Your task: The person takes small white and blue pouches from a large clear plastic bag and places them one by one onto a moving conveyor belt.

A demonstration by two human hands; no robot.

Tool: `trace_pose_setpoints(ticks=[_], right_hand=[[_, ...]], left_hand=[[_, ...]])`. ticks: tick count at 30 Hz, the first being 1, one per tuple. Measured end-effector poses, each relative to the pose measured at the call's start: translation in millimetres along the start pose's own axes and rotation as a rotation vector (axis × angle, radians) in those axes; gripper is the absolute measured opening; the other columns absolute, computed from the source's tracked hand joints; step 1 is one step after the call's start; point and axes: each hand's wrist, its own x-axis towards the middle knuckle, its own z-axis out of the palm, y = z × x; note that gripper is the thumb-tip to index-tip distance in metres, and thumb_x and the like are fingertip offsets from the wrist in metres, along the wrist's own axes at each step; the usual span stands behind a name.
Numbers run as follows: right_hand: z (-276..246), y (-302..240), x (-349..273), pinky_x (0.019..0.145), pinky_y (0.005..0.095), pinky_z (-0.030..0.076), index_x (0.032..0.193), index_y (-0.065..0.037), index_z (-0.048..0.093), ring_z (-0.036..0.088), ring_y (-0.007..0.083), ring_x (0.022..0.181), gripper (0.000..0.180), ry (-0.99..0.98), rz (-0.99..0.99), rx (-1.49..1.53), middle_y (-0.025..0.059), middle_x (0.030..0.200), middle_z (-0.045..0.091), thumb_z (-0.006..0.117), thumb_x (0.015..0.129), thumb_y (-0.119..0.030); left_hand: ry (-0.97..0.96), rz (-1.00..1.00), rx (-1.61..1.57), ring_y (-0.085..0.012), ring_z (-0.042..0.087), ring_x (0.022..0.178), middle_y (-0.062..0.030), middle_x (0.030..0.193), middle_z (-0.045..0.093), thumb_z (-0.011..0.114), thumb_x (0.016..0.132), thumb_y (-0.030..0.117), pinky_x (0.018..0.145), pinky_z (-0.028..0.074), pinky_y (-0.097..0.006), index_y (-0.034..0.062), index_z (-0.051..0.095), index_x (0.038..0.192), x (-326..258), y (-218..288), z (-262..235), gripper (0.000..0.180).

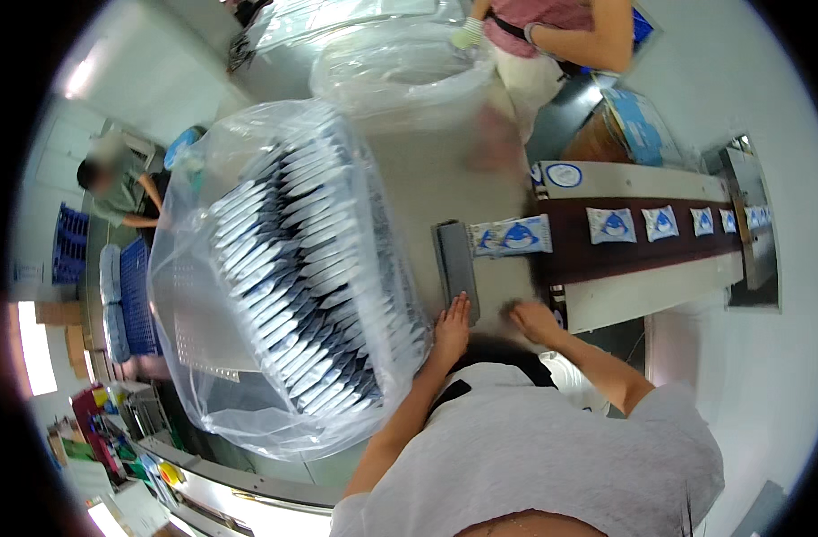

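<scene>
My left hand (453, 329) lies with its fingers stretched out on the near end of a long grey block (455, 259), which stands on the steel table. My right hand (535, 323) rests at the table's near edge, fingers curled in, with nothing visible in it. Between the block and the conveyor belt (570, 252) are white-and-blue printed packets (519, 236), end to end. Left of my left hand, a big clear plastic bag (189, 295) holds rows of many silvery packets (315, 259), packed upright and overlapping.
More packets (611, 225) sit spaced along the belt, reaching back to a wall opening (753, 224). Across the table stands a co-worker (552, 36) beside another clear bag (400, 67). A second person (122, 188) is at the far left, near blue crates (140, 295).
</scene>
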Motion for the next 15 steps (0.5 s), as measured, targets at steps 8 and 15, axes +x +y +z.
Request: trace_pose_setpoints(ticks=[8,15], right_hand=[[68.4,15.5,-42.7,0.076,0.0398,0.047,0.081,-0.002,0.061,0.054,0.0294,0.09,0.026,0.115,0.138,-0.249,0.0127,0.087,0.056,0.055,0.084,-0.027],[64.3,26.8,-44.4,0.073,0.0394,0.049,0.082,0.0,0.062,0.056,0.031,0.088,0.026,0.049,0.085,-0.266,0.0146,0.088,0.059,0.055,0.082,-0.025]], left_hand=[[-0.101,0.02,0.062,-0.0277,0.018,0.14,-0.014,0.153,0.005,0.055,0.077,0.009,0.106,0.031,-0.044,-0.0012,0.019,0.142,2.3,-4.7,-13.6,0.075],[-0.193,-0.006,-0.03,-0.0299,0.017,0.14,-0.0146,0.153,0.006,0.052,0.08,0.012,0.105,0.031,-0.047,-0.0017,0.019,0.142,7.8,2.0,-21.6,0.072]])
